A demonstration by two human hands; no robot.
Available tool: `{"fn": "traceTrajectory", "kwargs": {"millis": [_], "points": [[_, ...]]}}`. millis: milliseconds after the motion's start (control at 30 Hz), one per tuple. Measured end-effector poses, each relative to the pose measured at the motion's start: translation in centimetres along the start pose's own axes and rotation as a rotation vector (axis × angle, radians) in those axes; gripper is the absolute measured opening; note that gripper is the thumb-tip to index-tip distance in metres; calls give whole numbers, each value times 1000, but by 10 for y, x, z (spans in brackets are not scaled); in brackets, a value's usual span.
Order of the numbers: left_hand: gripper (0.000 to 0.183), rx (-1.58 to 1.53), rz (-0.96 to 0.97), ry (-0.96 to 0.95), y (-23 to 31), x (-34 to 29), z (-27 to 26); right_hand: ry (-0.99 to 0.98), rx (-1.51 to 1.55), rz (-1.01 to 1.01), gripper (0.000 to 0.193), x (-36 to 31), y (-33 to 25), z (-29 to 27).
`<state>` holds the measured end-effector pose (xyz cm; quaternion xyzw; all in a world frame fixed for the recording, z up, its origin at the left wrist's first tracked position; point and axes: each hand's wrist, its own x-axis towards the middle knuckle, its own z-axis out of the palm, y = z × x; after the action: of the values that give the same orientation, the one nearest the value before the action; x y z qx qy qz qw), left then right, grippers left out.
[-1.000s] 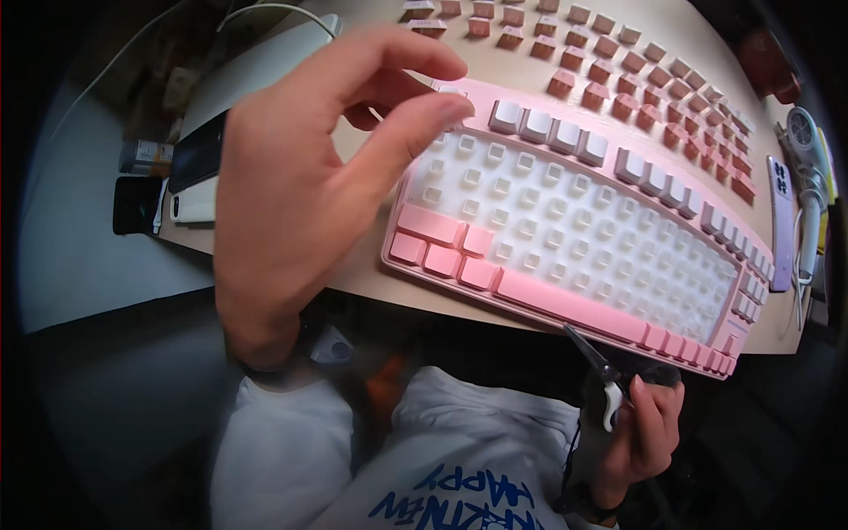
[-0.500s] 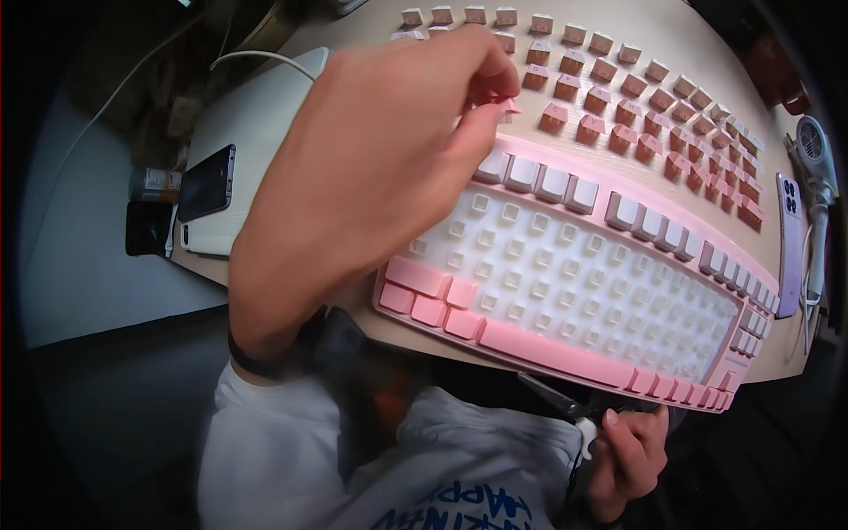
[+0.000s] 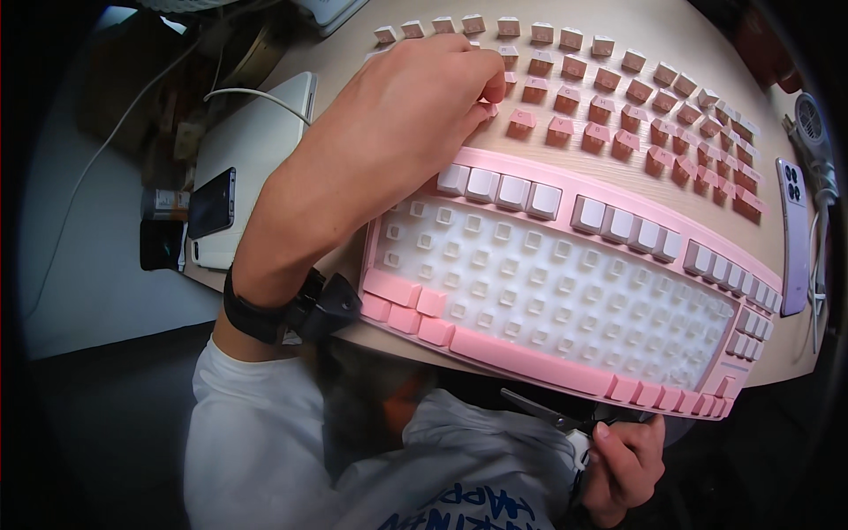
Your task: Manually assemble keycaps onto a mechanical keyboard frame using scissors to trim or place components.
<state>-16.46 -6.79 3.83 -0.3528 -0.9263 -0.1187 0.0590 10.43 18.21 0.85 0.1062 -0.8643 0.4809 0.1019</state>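
My left hand reaches over the far left of the table with its thumb and finger pinched on a small pink keycap. This keycap sits at the left end of the front row of loose pink keycaps. Below the hand lies a pink keyboard; its middle is bare, showing a white plate with clear switches. White keycaps line its far edge and pink ones its near edge. At the lower right, my right hand grips a tool with a pointed grey blade and a white part, mostly hidden by the fingers.
Rows of loose keycaps fill the far table. Leftward, a dark phone rests on a white flat device with a cable. A lilac phone and a small grey fan-like device lie right. A black device is strapped to my left wrist.
My view has shifted slightly, so the keyboard appears farther left. The left hand, with the pink keycap, has come down to the row of loose keycaps. My right hand still grips the tool.
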Motion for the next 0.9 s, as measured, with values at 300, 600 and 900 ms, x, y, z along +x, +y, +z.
{"fn": "traceTrajectory", "kwargs": {"millis": [300, 600, 900], "points": [[22, -48, -7, 37, 6, -4, -1, -26, -12, -4, 37, -2, 4, -2], [21, -7, 42, 162, 9, -11, -4, 45, -72, 31, 33, -18, 5, 8], [12, -994, 574, 290, 65, -129, -87, 82, -167, 69, 41, -10, -7, 8]]}}
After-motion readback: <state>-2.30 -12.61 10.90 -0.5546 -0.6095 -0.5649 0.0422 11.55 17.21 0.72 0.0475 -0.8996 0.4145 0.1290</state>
